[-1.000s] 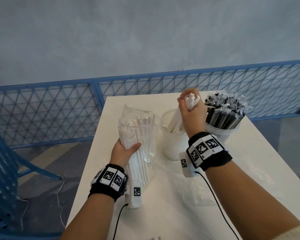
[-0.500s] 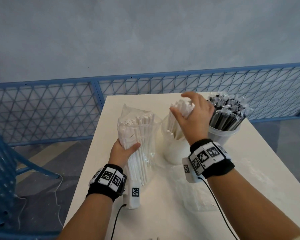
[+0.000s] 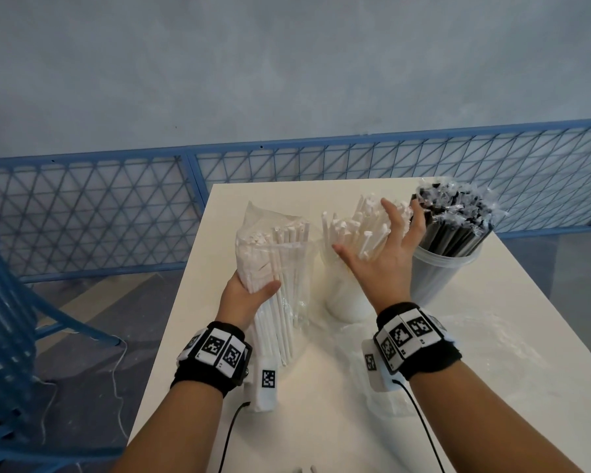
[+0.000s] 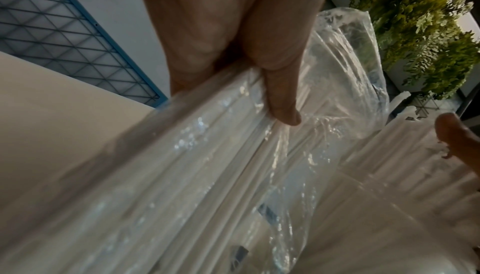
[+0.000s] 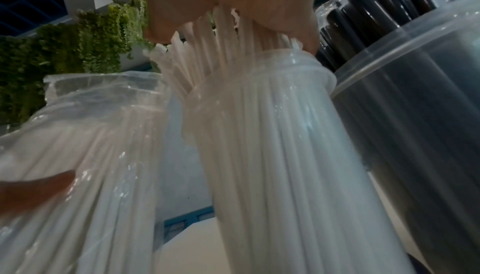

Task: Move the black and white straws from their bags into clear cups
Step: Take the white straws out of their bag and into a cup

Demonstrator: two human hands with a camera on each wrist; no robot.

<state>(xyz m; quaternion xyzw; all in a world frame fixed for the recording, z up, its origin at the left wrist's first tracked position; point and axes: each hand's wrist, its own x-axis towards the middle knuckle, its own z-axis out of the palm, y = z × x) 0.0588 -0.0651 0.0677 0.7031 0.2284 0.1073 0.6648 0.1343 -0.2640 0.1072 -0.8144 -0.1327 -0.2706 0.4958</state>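
1. Standing on the white rectangular table (image 3: 321, 421): clear plastic bag of white straws (image 3: 280, 268), upright, leaning slightly, mouth up.
2. Gripping that bag at mid-height: left hand (image 3: 244, 297), thumb (image 4: 281, 101) pressed across the front film, fingers wrapped behind.
3. Placed just right of the bag: clear plastic cup (image 3: 345, 295) packed with loose white paper-wrapped straws (image 3: 359, 230), tips fanned above the rim.
4. Spread over those tips: right hand (image 3: 386, 254), fingers straight and splayed apart, palm against the straw ends, clasping nothing.
5. Set at the far right, just beside the first: second clear plastic cup (image 3: 440, 271), holding black straws in clear wrappers (image 3: 454, 216).
6. Lying flat near the right forearm: crumpled empty clear bag (image 3: 492, 353).
7. Bordering the table behind: blue metal mesh fence (image 3: 116, 206).
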